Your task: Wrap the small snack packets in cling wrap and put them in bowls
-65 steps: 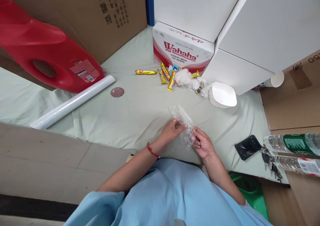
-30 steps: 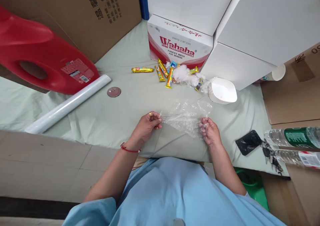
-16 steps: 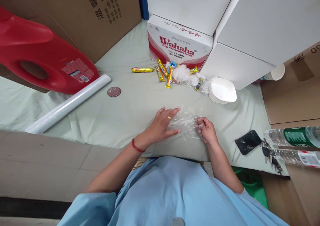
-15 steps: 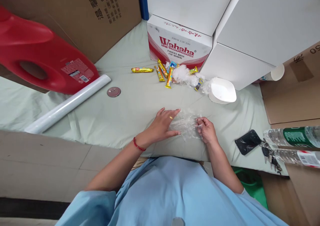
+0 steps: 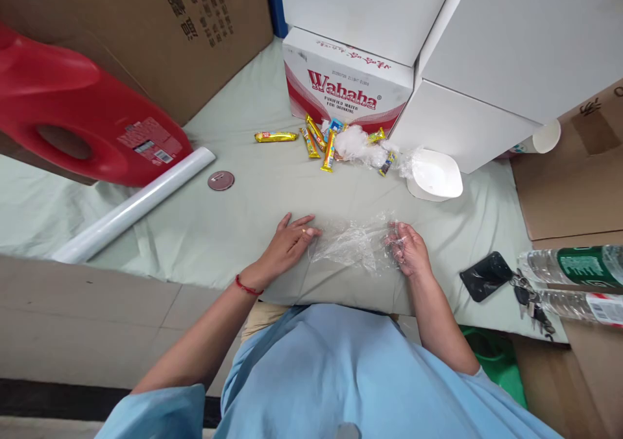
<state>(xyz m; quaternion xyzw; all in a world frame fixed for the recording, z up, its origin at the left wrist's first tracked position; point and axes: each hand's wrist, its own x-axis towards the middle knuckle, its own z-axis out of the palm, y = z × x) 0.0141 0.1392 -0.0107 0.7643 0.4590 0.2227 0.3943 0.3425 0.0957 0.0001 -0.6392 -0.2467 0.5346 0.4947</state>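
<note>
While left (image 5: pixel 287 243) splays — right (image 5: pixel 411 251) pinches film (image 5: pixel 354 243).

Soft, even light with pale glints on the clear plastic film (image 5: pixel 353 241), edges stretched.

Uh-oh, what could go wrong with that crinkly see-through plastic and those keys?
The clear plastic looks thin and wrinkled, so it might tear or bunch up if the right hand pulls hard. The keys lie near the edge of the pale green cloth, so a bump could knock them off.
</note>
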